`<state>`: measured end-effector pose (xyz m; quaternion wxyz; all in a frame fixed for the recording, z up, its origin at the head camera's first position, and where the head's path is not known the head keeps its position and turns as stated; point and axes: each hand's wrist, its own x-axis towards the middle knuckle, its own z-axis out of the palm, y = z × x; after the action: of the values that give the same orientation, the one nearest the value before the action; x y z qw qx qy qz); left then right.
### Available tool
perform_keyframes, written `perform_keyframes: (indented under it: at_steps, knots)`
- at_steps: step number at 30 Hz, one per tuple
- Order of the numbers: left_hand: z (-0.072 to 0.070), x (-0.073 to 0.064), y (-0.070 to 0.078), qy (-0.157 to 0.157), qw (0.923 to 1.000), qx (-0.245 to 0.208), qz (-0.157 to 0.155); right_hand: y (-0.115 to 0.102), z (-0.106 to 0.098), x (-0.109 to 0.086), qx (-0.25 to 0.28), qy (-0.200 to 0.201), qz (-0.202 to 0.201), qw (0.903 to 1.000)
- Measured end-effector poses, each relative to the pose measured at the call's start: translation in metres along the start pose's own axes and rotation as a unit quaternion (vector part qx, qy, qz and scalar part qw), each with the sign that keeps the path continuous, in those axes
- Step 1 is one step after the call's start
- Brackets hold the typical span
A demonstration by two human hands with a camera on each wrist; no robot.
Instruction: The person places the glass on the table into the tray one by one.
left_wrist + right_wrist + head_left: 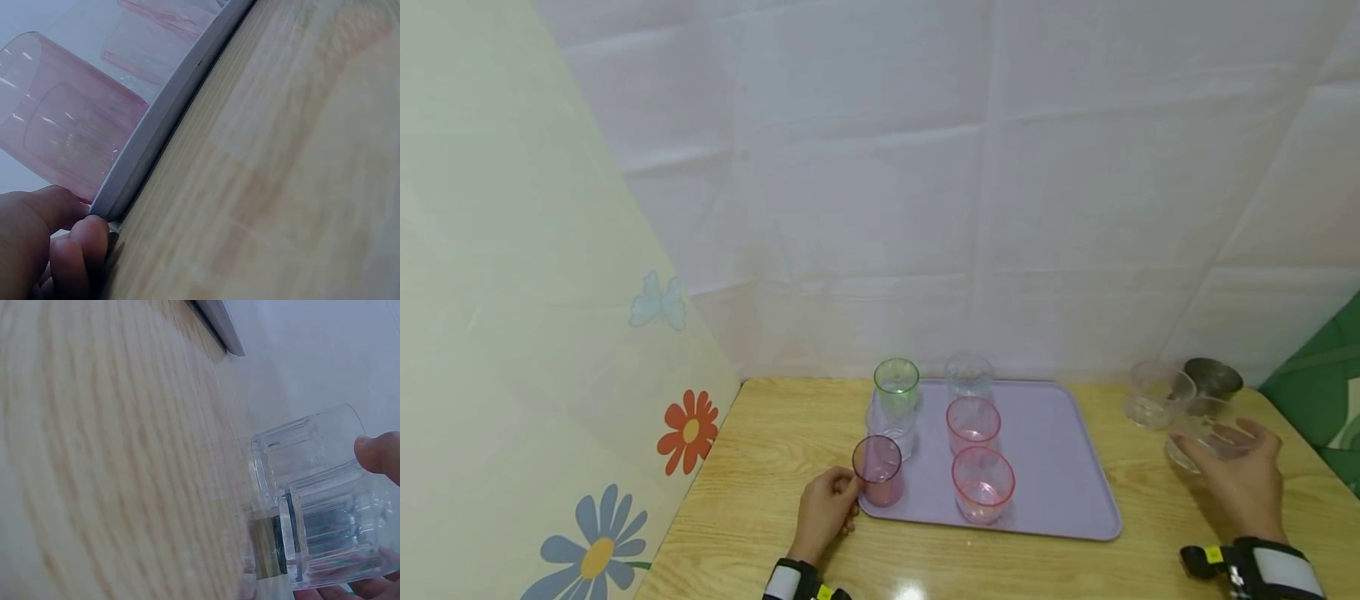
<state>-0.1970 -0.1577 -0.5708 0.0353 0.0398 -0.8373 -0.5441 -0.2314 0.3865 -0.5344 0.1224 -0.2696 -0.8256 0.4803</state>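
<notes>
My left hand (826, 508) pinches the near left corner of a lilac tray (1052, 467), thumb above and curled fingers below in the left wrist view. Right beside the thumb stands a purple tumbler (877, 479) on the tray. My right hand (1247, 479) holds a clear tumbler (337, 531) at the table's right side, thumb on one side and fingers round the other. Just beyond it are another clear tumbler (1150, 400) and a dark grey cup (1216, 377).
Behind the purple tumbler, a clear glass (897, 433) and a green-rimmed one (897, 387) line the tray's left side. Two pink tumblers, one nearer (983, 496), and a clear glass (968, 375) form its middle row. A cloth-covered wall (865, 208) borders the table's back.
</notes>
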Motion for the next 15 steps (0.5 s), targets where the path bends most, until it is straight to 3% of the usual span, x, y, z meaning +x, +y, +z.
perform_keyframes:
  at_steps: [15]
  knots:
    - [0.0012, 0.0018, -0.003, 0.004, 1.0, 0.007, -0.002, -0.0029, 0.0054, -0.0021, -0.002, 0.006, -0.003, 1.0]
